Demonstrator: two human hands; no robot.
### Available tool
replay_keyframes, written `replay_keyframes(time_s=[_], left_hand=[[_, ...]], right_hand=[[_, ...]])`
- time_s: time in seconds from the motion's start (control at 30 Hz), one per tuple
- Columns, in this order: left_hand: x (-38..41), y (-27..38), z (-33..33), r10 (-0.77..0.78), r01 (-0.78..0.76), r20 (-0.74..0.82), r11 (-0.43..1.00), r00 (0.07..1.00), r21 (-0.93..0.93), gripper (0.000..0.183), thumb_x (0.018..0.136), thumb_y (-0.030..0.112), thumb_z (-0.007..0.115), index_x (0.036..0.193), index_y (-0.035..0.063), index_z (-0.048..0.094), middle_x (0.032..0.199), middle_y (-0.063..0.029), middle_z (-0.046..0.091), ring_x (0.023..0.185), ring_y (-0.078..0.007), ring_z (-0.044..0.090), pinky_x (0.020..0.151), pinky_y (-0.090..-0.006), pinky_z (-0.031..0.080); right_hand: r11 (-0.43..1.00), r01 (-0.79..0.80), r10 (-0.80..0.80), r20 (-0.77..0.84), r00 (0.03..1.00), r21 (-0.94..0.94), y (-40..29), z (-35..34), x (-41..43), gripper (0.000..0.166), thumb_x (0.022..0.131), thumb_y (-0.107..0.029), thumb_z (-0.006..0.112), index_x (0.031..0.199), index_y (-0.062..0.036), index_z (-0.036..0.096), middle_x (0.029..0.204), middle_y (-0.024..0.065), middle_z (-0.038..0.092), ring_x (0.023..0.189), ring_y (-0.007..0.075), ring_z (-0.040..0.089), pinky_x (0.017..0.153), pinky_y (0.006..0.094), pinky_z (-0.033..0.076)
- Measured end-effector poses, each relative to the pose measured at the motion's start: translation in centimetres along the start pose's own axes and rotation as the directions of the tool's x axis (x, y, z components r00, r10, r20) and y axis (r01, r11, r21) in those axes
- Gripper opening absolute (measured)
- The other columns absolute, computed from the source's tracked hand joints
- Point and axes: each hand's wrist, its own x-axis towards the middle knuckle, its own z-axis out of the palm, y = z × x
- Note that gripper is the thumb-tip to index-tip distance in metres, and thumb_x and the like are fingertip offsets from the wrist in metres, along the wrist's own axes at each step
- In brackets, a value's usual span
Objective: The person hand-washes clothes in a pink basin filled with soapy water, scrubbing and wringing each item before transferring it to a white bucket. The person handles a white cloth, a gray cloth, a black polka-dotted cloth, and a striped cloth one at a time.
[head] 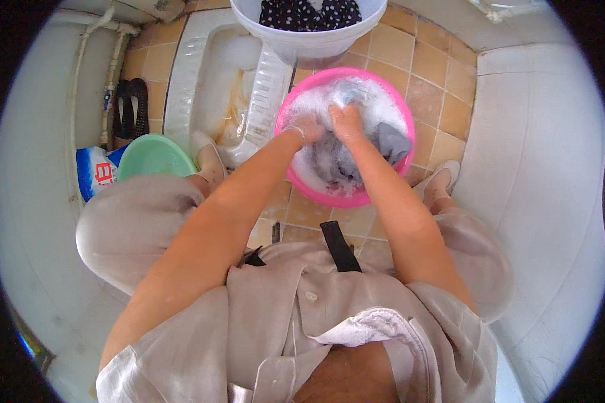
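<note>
A pink plastic basin (407,113) holds sudsy water and a grey cloth item (392,141), partly under the surface. Inside the basin, my left hand (306,129) is low in the suds at the left, blurred, its fingers partly hidden by foam. My right hand (346,121) lies just right of it, fingers bent at a pale, foam-covered patch near the upper middle. Whether that patch is cloth or only suds cannot be told, nor whether either hand grips anything.
A white tub (307,40) with black dotted fabric (307,17) stands beyond the basin. Left are a squat toilet (181,85), a green basin (154,153), a detergent bag (93,171), dark shoes (131,108) and wall pipes (112,75). A pale wall (529,151) bounds the right.
</note>
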Motion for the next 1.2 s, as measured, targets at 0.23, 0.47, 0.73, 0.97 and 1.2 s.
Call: replay_keyframes(time_s=[0.23, 0.47, 0.73, 0.97, 1.2], left_hand=[[-9.4, 9.0, -6.5, 0.044, 0.019, -0.003, -0.482, 0.999, -0.876, 0.031, 0.092, 0.031, 0.049, 0.112, 0.0088, 0.058, 0.105, -0.0111, 0.064, 0.095, -0.0271, 0.062, 0.085, -0.0434, 0.049], [-17.4, 13.9, -3.5, -0.033, -0.14, -0.137, -0.129, 0.99, -0.982, 0.044, 0.097, 0.039, 0.041, 0.119, 0.0034, 0.055, 0.115, -0.0151, 0.06, 0.103, -0.0285, 0.059, 0.085, -0.0453, 0.048], [-13.1, 8.1, -0.8, 0.37, -0.09, -0.188, -0.265, 0.91, -0.96, 0.04, 0.099, 0.037, 0.036, 0.111, 0.0059, 0.059, 0.105, -0.0129, 0.065, 0.095, -0.0267, 0.063, 0.088, -0.0402, 0.048], [-19.8, 15.6, -1.6, 0.043, 0.014, 0.002, -0.273, 0.999, -0.962, 0.031, 0.092, 0.028, 0.053, 0.11, 0.0032, 0.059, 0.106, -0.0123, 0.065, 0.092, -0.0289, 0.064, 0.078, -0.0445, 0.052], [-13.4, 9.1, 1.6, 0.288, 0.157, 0.078, -0.262, 0.954, -0.952, 0.046, 0.096, 0.042, 0.04, 0.118, 0.005, 0.056, 0.115, -0.0159, 0.062, 0.104, -0.0332, 0.061, 0.093, -0.0486, 0.046]], right_hand=[[0.478, 0.174, 0.239, -0.318, 0.917, 0.861, -8.1, -2.7, -7.8, 0.035, 0.089, -0.025, 0.055, 0.114, -0.0012, 0.056, 0.104, 0.0092, 0.062, 0.092, 0.0216, 0.061, 0.081, 0.0366, 0.048], [0.867, 0.08, 0.279, -0.612, 0.739, 0.492, -8.8, -6.2, -12.8, 0.034, 0.084, -0.021, 0.058, 0.11, 0.0014, 0.056, 0.097, 0.0167, 0.064, 0.089, 0.0294, 0.063, 0.079, 0.0432, 0.049], [0.735, 0.211, 0.261, -0.555, 0.79, 0.645, -14.7, -1.3, -20.3, 0.043, 0.082, -0.027, 0.063, 0.114, 0.0012, 0.059, 0.113, 0.0209, 0.061, 0.11, 0.0319, 0.056, 0.095, 0.0396, 0.041], [0.59, 0.323, 0.36, -0.599, 0.715, 0.74, -6.8, -6.0, -14.3, 0.03, 0.08, -0.02, 0.06, 0.097, 0.0054, 0.06, 0.088, 0.0188, 0.066, 0.076, 0.0274, 0.065, 0.071, 0.0404, 0.049], [0.909, 0.209, 0.049, -0.59, 0.806, 0.36, -10.7, -1.5, -19.3, 0.029, 0.08, -0.025, 0.063, 0.098, -0.002, 0.062, 0.093, 0.0211, 0.064, 0.089, 0.037, 0.062, 0.077, 0.0419, 0.048]])
